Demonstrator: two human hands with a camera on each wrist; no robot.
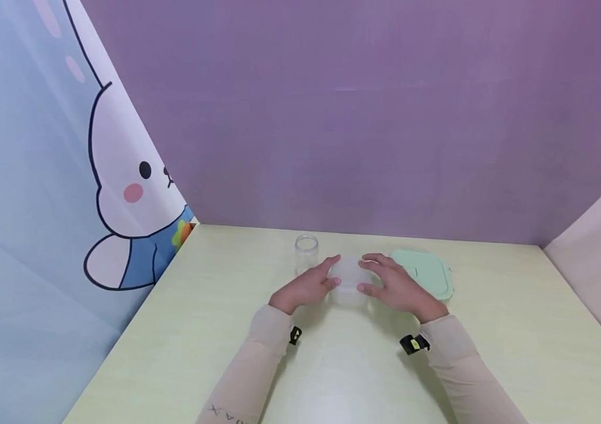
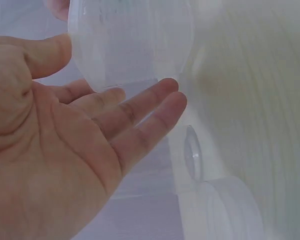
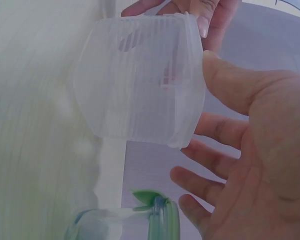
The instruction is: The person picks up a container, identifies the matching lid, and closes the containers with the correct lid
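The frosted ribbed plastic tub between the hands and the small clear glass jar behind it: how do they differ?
The frosted ribbed plastic tub is cloudy and squarish; the small clear glass jar is transparent and round. The tub sits between the left hand and right hand, while the jar stands untouched, farther back. Both rest on the pale table.

Both arms wear pale pink long sleeves [image 1: 258, 371]. Each wrist carries a black strap [image 1: 413, 344]. The right strap bears a yellow mark.

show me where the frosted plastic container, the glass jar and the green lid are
frosted plastic container [image 3: 140, 85], right wrist view, on its ribbed side wall
glass jar [image 1: 306, 252], head view, on its clear body
green lid [image 1: 427, 274], head view, on its flat top
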